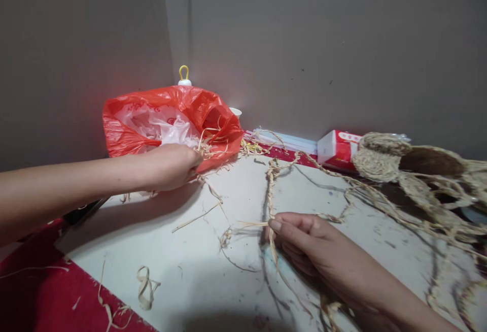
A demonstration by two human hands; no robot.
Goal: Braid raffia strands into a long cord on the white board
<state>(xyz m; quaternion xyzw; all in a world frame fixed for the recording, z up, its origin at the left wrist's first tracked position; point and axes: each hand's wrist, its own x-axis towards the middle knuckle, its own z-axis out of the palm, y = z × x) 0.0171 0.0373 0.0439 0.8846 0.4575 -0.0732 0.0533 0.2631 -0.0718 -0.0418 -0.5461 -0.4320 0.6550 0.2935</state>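
Observation:
My right hand (300, 238) pinches a braided straw cord (271, 190) between thumb and fingers, near the cord's lower end. Loose strands stick out to the left of the thumb and hang below it. My left hand (171, 164) is at the mouth of a red plastic bag (201, 101), beside a bunch of loose straw (209, 146). Its fingers are curled, and what lies in them is hidden. Crumpled white plastic (167, 121) shows inside the bag.
A white board (182, 258) lies on a red cloth (41, 286), with straw scraps scattered about. Coiled and woven straw work (380, 157) is heaped at the right, beside a red-and-white packet (335, 146). A white lid with a yellow loop (184, 80) stands behind the bag, against grey walls.

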